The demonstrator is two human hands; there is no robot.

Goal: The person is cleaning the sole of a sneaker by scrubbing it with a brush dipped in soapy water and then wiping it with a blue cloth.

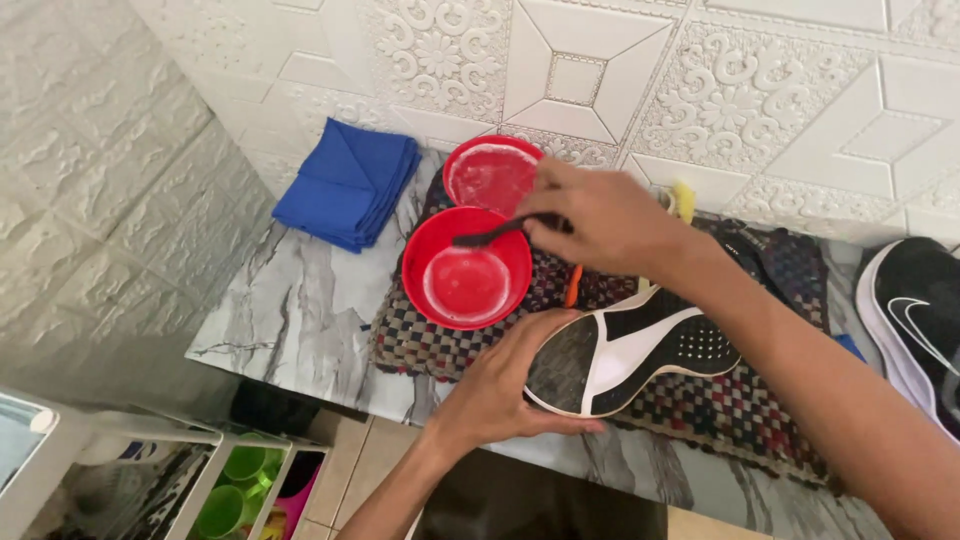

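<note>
I am gripping the black and white sneaker [625, 355] with my left hand [500, 385], fingers curling around its heel end so the sole is tilting up toward me. The shoe is resting on the checkered woven mat [740, 410] that is lying on the marble-patterned counter [290, 320].

My right hand [600, 220] is closing around the handle of a dark brush [490, 233], holding its bristle end over the nearer red bowl [466, 268], just left of that hand. I cannot tell whether the bristles are touching the cloudy liquid inside. A second red bowl [490, 175] is sitting just beyond the first, its rim touching or nearly touching it, right beside my right hand's fingertips.

Farther left of both bowls, a folded blue cloth [348, 183] is lying against the white embossed wall. An orange stick-like thing [572, 285] is peeking out below my right hand, between it and the sneaker. Something yellow [684, 200] is showing just behind my right wrist. Well to the right of my right forearm, a second black sneaker [915, 320] is lying at the counter's edge. Below my left hand, off the counter, green cups [235, 480] are sitting in a white rack
</note>
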